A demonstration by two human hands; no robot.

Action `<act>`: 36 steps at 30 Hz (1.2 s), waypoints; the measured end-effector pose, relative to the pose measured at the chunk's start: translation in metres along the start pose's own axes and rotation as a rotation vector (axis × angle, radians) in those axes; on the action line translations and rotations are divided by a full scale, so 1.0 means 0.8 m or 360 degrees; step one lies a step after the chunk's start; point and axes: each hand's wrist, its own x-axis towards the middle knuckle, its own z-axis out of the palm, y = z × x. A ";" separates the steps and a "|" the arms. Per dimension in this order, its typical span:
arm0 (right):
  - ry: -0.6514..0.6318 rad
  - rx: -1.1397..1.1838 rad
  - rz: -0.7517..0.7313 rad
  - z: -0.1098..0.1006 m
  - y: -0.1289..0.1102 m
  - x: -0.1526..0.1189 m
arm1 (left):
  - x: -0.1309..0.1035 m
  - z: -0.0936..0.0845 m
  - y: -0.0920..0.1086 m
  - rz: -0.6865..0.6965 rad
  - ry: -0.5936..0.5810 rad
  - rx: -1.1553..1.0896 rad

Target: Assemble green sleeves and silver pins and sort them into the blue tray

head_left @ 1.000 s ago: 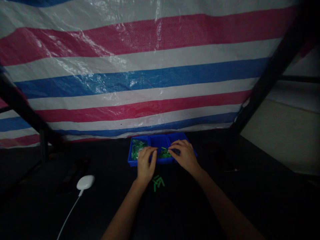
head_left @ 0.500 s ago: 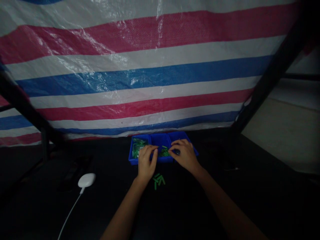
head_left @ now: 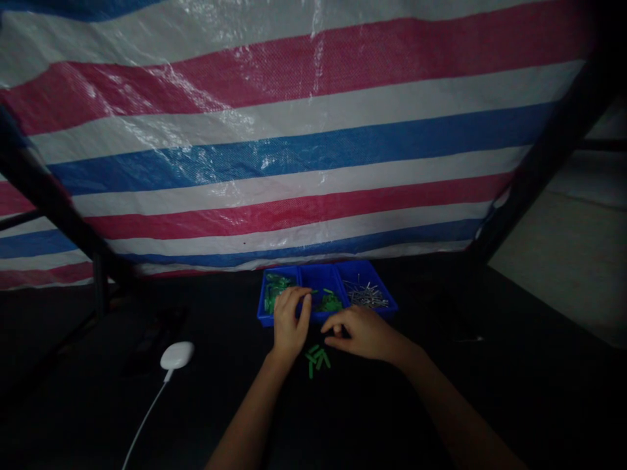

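Your right hand (head_left: 360, 334) hangs just above the near edge of the tray (head_left: 266, 320), and the loose green strips (head_left: 318, 360) lie on the table (head_left: 372, 418) just beyond its fingertips, toward you and slightly left. Those fingers are nearer to the strips than the fingers of your left hand (head_left: 290, 321). The strips point different ways: the lowest runs almost straight toward you, the rightmost slants with its near end to the right, and others cross behind them. Your right thumb and forefinger stand a little apart with nothing visible between them. Your left thumb and forefinger are nearly together over the middle compartment; whether they grip a green piece is too dark to make out.

Count one tray with three compartments: green pieces (head_left: 277, 287) in the left, more green bits (head_left: 329, 301) in the middle, metal pins (head_left: 367, 296) in the right, all too heaped to number. On the table you have about five strips, some overlapping, and one white puck (head_left: 177, 355) with one cable (head_left: 145, 418), well apart to your left
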 end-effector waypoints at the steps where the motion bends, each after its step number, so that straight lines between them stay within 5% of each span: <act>1: -0.0101 -0.0013 -0.0011 0.002 -0.001 -0.001 | 0.000 0.000 0.000 -0.0008 0.0007 0.0001; 13: -0.0221 -0.0282 -0.0123 0.033 -0.011 0.006 | 0.001 -0.001 0.004 -0.0027 0.0009 -0.0020; 29: -0.0175 -0.0256 -0.0106 0.033 -0.014 0.004 | -0.002 0.005 0.003 -0.0028 -0.0025 -0.0028; 36: 0.0006 0.0552 -0.0042 0.025 -0.008 0.008 | -0.002 0.006 0.004 0.0009 -0.0043 -0.0032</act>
